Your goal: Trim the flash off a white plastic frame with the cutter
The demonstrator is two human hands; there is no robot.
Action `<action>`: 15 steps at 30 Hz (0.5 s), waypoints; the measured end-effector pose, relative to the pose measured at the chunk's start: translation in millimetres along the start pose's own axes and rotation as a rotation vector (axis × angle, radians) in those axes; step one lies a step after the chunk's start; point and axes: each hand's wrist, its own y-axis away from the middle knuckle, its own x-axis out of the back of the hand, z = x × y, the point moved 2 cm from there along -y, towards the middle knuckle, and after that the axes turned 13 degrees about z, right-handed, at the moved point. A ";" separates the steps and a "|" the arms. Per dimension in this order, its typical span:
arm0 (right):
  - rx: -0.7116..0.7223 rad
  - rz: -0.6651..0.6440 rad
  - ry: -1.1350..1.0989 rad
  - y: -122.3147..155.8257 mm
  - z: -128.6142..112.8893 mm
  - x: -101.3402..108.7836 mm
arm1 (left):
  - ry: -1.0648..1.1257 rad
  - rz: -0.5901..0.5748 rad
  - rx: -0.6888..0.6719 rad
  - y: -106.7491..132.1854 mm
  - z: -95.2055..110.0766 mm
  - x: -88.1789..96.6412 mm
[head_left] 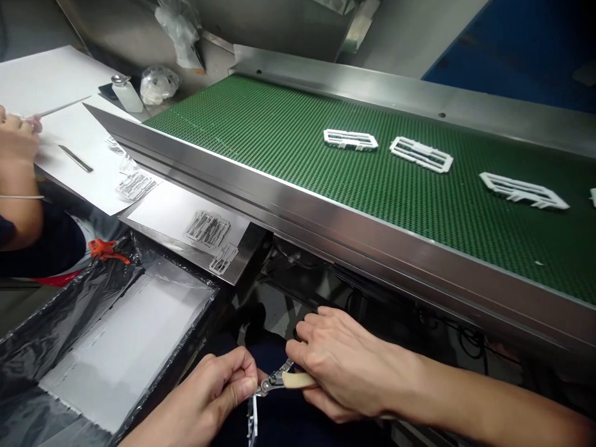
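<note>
At the bottom middle, my left hand (218,391) is closed, thumb and fingers pinching a white plastic frame part (252,422) that hangs edge-on below the fingertips. My right hand (338,366) is wrapped round a pair of nippers (298,379) with pale yellowish handle covers. The metal jaws of the nippers meet the part right beside my left thumb; whether the blades are touching it is hidden. Both hands are over my dark-clothed lap, in front of the conveyor's steel side.
A green conveyor belt (279,146) carries several white frame parts (421,154). Left of it, more parts (208,230) lie stacked on a metal ledge. A box lined with black plastic (135,335) and an orange clamp (107,250) are at lower left. A co-worker's hand (18,139) is at far left.
</note>
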 end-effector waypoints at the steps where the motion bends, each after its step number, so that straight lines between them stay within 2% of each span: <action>1: 0.007 -0.009 0.007 -1.1 1.0 -1.8 | 0.017 0.001 0.001 -0.5 -1.4 -0.5; 5: -0.039 0.019 -0.055 -2.6 8.5 -15.0 | 0.186 0.064 0.034 -0.9 -10.6 -3.4; 11: -0.388 0.115 -0.244 8.2 23.2 -42.6 | 0.575 0.223 0.108 -1.7 -37.4 -23.9; 15: -0.413 0.186 -0.279 14.7 18.4 -48.5 | 0.925 0.311 0.181 -7.0 -43.9 -35.5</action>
